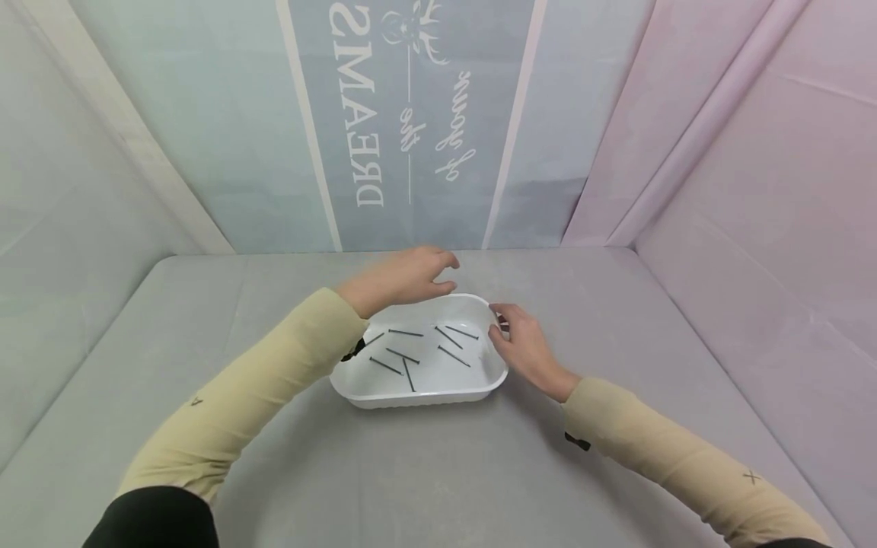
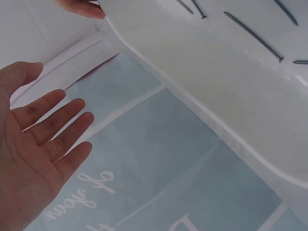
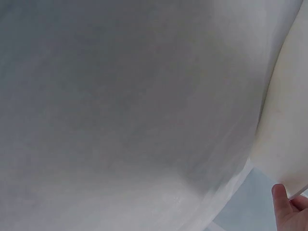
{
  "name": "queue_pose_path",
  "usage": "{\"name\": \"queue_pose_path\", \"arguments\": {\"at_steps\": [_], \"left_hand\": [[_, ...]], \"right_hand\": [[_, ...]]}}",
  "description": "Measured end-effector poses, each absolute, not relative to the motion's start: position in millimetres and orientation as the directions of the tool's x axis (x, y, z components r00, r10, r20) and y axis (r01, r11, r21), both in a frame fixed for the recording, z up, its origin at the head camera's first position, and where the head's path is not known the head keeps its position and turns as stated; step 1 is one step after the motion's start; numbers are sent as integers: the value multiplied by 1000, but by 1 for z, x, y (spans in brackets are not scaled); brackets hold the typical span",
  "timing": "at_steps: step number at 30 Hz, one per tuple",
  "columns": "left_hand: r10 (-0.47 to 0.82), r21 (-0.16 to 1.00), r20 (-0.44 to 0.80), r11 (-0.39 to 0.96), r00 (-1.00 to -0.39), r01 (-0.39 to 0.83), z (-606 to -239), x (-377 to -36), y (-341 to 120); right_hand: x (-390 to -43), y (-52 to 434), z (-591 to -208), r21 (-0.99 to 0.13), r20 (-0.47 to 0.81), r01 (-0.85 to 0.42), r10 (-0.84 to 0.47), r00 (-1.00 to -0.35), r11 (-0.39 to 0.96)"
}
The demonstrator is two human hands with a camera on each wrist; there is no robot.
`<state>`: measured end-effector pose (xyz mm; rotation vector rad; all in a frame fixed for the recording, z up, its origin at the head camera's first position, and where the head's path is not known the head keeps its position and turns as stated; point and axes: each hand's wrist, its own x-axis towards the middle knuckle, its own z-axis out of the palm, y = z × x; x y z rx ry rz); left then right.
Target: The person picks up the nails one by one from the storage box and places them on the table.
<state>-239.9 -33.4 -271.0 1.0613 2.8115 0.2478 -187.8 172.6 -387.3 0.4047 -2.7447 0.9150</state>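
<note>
A white plastic tray [image 1: 418,397] sits mid-table, with several thin black nails [image 1: 411,356] lying loose inside it. My left hand [image 1: 411,275] hovers just over the tray's far rim, fingers relaxed and spread, holding nothing. The left wrist view shows that open palm [image 2: 43,139] beside the tray [image 2: 216,96] and its nails [image 2: 252,36]. My right hand [image 1: 503,329] is at the tray's right rim and pinches the edge between thumb and fingers. In the right wrist view a fingertip [image 3: 284,209] shows at the tray's edge [image 3: 286,130].
The grey table [image 1: 425,472] is enclosed by pale fabric walls, with a blue printed banner [image 1: 404,114] at the back and pink sheeting [image 1: 754,190] on the right. Both sleeves are beige.
</note>
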Motion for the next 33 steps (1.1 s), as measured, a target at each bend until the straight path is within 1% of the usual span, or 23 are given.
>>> {"name": "queue_pose_path", "arguments": {"at_steps": [8, 15, 25, 33], "left_hand": [[674, 199, -53, 730, -737, 654, -280, -241, -25], [695, 208, -50, 710, -717, 673, -290, -244, -21], [717, 228, -122, 693, -686, 684, -308, -251, -11], [753, 199, -159, 658, -638, 727, -318, -252, -1]], "right_hand": [[-185, 170, -390, -566, 326, -350, -187, -927, 747], [-184, 170, -392, -559, 387, -394, -190, -902, 729], [-185, 172, -395, -589, 325, -341, -172, -930, 732], [-186, 172, -397, -590, 332, -342, -167, -928, 731]]}}
